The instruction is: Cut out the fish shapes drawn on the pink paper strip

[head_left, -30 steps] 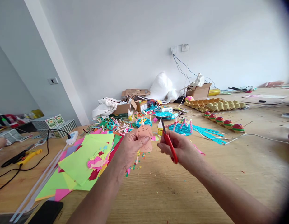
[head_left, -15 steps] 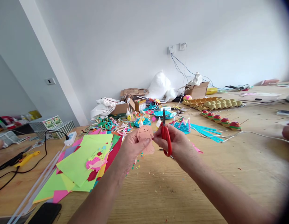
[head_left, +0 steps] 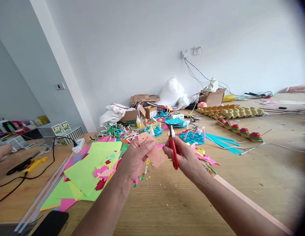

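My left hand (head_left: 139, 152) pinches a salmon-pink paper piece (head_left: 156, 156) with a fish outline drawn on it; fingers and thumb cover part of the drawing. Just to its right, my right hand (head_left: 180, 152) is closed around red-handled scissors (head_left: 174, 152). The scissors' dark blades point up and away, apart from the paper. Below my right forearm a long pale pink strip (head_left: 241, 196) lies on the table. Cut paper fish (head_left: 104, 172) rest on a light green sheet (head_left: 83, 175) to the left, and tiny paper dots are scattered beneath my hands.
Glue bottles (head_left: 138, 122), blue paper crafts (head_left: 193, 136) and cardboard boxes stand toward the wall. Egg cartons (head_left: 241, 111) and blue strips (head_left: 225, 142) lie right. A phone (head_left: 51, 223), a yellow glue gun (head_left: 35, 164) and cables are at left, where another person's hand (head_left: 2, 154) shows.
The paper has tilted in my left hand, and my right hand has come away from it with the scissors. The pale pink strip now shows below my right forearm. The whole view has shifted slightly.
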### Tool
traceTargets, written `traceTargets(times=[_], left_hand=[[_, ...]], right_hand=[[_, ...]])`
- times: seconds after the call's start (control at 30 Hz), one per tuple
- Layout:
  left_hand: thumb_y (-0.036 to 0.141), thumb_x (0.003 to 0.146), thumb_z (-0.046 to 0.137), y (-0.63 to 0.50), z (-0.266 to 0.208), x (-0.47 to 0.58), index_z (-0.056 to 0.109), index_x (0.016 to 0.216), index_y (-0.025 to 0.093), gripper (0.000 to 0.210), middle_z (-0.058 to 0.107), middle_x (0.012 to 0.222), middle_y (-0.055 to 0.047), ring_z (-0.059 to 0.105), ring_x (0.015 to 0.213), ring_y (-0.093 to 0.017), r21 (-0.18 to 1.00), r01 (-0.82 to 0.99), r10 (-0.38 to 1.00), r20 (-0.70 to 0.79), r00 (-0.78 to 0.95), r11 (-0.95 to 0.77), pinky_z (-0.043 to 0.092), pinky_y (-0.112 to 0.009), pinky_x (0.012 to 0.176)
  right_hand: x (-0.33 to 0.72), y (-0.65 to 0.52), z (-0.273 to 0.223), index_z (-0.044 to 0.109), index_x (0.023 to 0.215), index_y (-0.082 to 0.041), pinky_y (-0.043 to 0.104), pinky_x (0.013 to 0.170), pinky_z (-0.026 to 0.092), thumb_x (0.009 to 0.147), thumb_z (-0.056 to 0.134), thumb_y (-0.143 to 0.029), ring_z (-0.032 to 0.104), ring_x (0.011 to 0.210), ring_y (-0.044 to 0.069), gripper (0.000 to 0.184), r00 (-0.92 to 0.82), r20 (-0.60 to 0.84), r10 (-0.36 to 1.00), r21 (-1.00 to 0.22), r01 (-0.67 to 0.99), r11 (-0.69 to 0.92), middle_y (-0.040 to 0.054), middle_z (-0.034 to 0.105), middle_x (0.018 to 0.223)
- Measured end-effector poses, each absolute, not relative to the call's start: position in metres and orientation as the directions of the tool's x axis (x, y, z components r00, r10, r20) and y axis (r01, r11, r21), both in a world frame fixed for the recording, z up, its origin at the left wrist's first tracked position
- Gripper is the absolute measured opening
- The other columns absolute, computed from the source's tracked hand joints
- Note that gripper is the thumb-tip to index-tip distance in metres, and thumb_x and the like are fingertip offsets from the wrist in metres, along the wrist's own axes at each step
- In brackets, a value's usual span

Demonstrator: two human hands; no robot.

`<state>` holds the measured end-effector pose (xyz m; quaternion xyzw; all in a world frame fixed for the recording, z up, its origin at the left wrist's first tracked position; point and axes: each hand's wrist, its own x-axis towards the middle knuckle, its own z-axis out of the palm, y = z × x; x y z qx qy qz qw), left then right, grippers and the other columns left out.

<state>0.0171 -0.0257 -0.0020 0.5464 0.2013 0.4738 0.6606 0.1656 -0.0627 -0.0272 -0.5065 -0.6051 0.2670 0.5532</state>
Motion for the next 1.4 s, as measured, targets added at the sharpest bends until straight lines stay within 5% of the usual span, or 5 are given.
traceTargets(times=[0.23,0.67,1.4], left_hand=[[0.025,0.070,0.068,-0.032,-0.004,0.022,0.056,0.069,0.017,0.015,0.054,0.061,0.004,0.050,0.057,-0.008,0.852,-0.523,0.880,0.272,0.388,-0.032,0.041,-0.019,0.057],[0.026,0.071,0.061,-0.034,-0.010,0.033,0.058,0.068,0.018,0.010,0.054,0.064,0.003,0.048,0.060,-0.010,0.880,-0.387,0.896,0.380,0.230,-0.274,0.037,-0.022,0.061],[0.030,0.072,0.063,-0.031,-0.015,0.032,0.061,0.069,0.017,0.013,0.054,0.061,0.003,0.047,0.059,-0.010,0.885,-0.400,0.888,0.366,0.278,-0.239,0.037,-0.022,0.059]], right_hand=[[0.150,-0.069,-0.046,0.042,0.068,-0.021,0.024,0.050,0.032,0.082,0.045,-0.046,0.042,0.054,0.012,0.029,0.031,0.388,0.921,-0.881,0.305,0.361,-0.0037,0.043,0.058],[0.138,-0.085,-0.036,0.045,0.060,-0.021,0.022,0.044,0.034,0.077,0.046,-0.064,0.041,0.045,0.011,0.047,-0.046,0.262,0.964,-0.951,0.158,0.265,-0.0036,0.044,0.050],[0.140,-0.084,-0.035,0.044,0.061,-0.020,0.020,0.041,0.030,0.077,0.048,-0.060,0.038,0.039,0.009,0.043,-0.025,0.223,0.975,-0.965,0.140,0.224,-0.0057,0.042,0.044]])
